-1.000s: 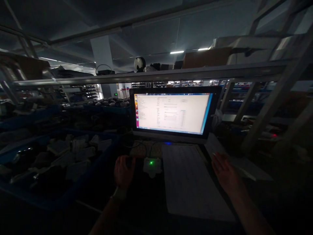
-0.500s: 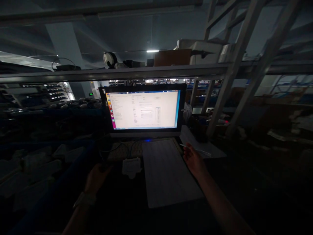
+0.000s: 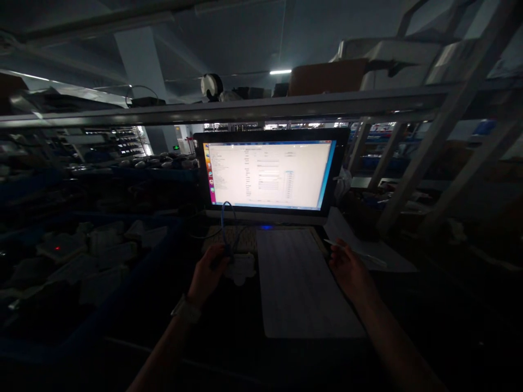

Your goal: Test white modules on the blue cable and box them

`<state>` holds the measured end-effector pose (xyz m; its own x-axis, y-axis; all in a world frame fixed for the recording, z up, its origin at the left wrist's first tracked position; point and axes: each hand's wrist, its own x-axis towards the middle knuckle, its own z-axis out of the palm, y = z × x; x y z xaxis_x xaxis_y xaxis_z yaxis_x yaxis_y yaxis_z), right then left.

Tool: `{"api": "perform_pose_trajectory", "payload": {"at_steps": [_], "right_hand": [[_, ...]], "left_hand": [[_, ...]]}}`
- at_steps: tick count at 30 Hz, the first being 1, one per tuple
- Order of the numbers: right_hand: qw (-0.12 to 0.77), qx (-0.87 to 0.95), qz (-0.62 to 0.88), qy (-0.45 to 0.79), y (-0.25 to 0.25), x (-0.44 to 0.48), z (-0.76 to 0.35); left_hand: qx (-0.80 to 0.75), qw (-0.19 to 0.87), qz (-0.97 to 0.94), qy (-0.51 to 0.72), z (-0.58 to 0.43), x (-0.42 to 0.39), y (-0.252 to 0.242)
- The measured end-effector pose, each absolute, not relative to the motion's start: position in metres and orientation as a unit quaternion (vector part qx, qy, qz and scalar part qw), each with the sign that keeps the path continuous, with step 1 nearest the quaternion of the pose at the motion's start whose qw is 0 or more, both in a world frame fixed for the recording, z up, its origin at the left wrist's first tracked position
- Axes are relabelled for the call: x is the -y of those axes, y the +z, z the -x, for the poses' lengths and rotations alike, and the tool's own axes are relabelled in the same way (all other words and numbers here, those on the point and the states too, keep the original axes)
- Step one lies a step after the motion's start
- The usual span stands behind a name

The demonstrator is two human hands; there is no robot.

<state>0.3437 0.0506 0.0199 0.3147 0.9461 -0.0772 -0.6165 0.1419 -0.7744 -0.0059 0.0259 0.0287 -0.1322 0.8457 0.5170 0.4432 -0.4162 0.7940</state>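
Dimly lit, the left hand [image 3: 210, 272] curls its fingers round the end of a blue cable [image 3: 226, 220], right where it meets a small white box [image 3: 242, 268]; the cable loops up in front of the screen [image 3: 267, 174]. A watch [image 3: 186, 310] sits on that wrist. The right hand [image 3: 349, 269] is closed on a thin pale stick, probably a pen [image 3: 359, 253], at the right edge of a pale sheet [image 3: 302, 283] lying flat between the two hands. Box and sheet rest on a dark counter [image 3: 229, 332], just before the lit screen. To the left, a blue bin [image 3: 171, 239] holds a heap of pale parts. Overhead runs a metal shelf rail [image 3: 261, 109] with boxes on it, slanted struts to the right, and a ceiling lamp [image 3: 280, 72] far behind.
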Motion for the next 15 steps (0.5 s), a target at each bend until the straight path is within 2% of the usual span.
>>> {"api": "perform_pose_trajectory", "payload": {"at_steps": [10,15], "right_hand": [[0.722,0.237,0.389,0.521,0.022,-0.049,-0.345],[0.758,0.290,0.441,0.384,0.035,-0.032,-0.370]], "left_hand": [[-0.519,0.180,-0.630,0.549,0.002,-0.027,0.022],[-0.520,0.204,-0.622,0.548,-0.001,-0.027,0.016]]}}
